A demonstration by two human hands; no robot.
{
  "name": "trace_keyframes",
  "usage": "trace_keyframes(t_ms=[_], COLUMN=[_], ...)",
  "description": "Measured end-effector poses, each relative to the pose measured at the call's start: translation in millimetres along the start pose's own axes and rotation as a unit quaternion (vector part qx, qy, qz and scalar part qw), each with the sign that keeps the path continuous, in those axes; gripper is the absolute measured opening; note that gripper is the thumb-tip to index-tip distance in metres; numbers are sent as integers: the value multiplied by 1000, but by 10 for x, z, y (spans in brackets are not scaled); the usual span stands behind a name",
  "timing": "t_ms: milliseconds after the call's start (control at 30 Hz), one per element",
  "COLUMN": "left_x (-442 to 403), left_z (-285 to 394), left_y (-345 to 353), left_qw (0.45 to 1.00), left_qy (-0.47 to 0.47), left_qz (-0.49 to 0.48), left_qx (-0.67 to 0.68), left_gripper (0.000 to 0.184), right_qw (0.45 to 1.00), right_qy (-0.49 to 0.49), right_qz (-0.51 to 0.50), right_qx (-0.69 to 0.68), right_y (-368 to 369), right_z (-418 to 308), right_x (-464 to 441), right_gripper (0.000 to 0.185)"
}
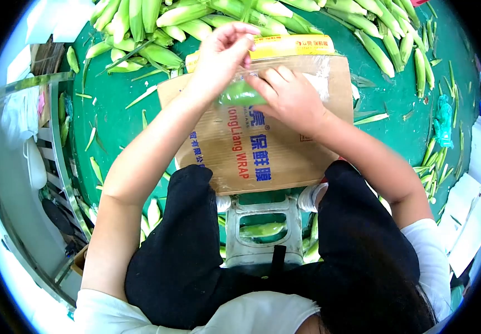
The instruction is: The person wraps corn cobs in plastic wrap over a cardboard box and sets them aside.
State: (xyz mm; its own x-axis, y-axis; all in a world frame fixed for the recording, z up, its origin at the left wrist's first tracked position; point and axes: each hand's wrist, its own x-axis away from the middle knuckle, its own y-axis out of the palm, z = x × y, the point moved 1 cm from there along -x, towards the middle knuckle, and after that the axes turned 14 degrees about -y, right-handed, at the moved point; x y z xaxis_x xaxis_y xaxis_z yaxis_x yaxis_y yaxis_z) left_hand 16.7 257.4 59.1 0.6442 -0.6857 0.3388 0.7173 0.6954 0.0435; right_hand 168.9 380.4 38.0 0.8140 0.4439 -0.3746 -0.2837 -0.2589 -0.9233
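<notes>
Across my knees rests a cardboard box [302, 150] printed with blue characters and red "WRAP" lettering. An ear of corn [239, 96] lies over its upper part, green, blurred, with shiny clear film around it. My right hand [293, 99] is closed around the corn's right end. Just above the corn's left part, my left hand [226, 55] has its fingers curled in a pinch; what lies between them, possibly clear film, is too fine to make out. A yellow strip with red print [290, 47] runs along the box's far edge.
Green ears of corn [179, 15] are heaped at the far side, with more [388, 44] at the far right. Loose husk leaves litter the green floor [385, 133]. A teal glove [443, 119] lies right. A plastic stool [237, 245] is between my legs; a metal rack [65, 156] stands left.
</notes>
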Motion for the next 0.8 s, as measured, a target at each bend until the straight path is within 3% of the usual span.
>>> trace_keyframes(t_ms=[67,133,167,267,300,333,400,433,500,600,667,700,767,800], left_x=[-130,-249,-336,-583,-664,-582,-502,-472,-348,-276,-211,-215,-195,-175], left_z=[-48,46,102,55,-110,-300,-599,-671,-775,-747,-659,-670,-689,-677], left_y=[-114,-112,-74,333,472,615,688,708,752,729,733,739,728,722], left_qw=[999,997,996,975,950,934,805,774,702,688,664,670,681,684], left_qy=[23,60,69,64,133,87,301,340,412,420,417,412,401,398], left_qz=[39,41,-17,-204,-245,-284,-257,-230,-181,-246,-270,-267,-255,-250], left_qx=[2,-41,-53,-56,-143,-197,-442,-481,-552,-538,-559,-557,-557,-559], left_gripper=[19,21,22,29,34,41,47,48,52,54,52,51,51,51], right_qw=[1000,995,990,922,960,957,905,931,833,660,503,455,457,507], right_qy=[19,74,102,168,117,92,87,51,93,73,59,68,14,-50], right_qz=[4,-57,-87,-305,-151,-103,-254,-156,-294,-510,-499,-481,-406,-165], right_qx=[13,-19,-35,-171,-203,-256,-331,-326,-460,-547,-703,-746,-791,-845], right_y=[26,34,21,-266,-146,-158,-70,-68,-81,-173,-334,-472,-893,-1029], right_z=[29,50,53,110,70,40,-44,-117,-26,-161,-489,-620,-479,-362], right_x=[-51,-122,-164,-441,-271,-259,-171,-109,-152,-131,59,172,271,454], right_gripper=[60,57,56,50,65,77,79,78,82,80,78,72,66,60])
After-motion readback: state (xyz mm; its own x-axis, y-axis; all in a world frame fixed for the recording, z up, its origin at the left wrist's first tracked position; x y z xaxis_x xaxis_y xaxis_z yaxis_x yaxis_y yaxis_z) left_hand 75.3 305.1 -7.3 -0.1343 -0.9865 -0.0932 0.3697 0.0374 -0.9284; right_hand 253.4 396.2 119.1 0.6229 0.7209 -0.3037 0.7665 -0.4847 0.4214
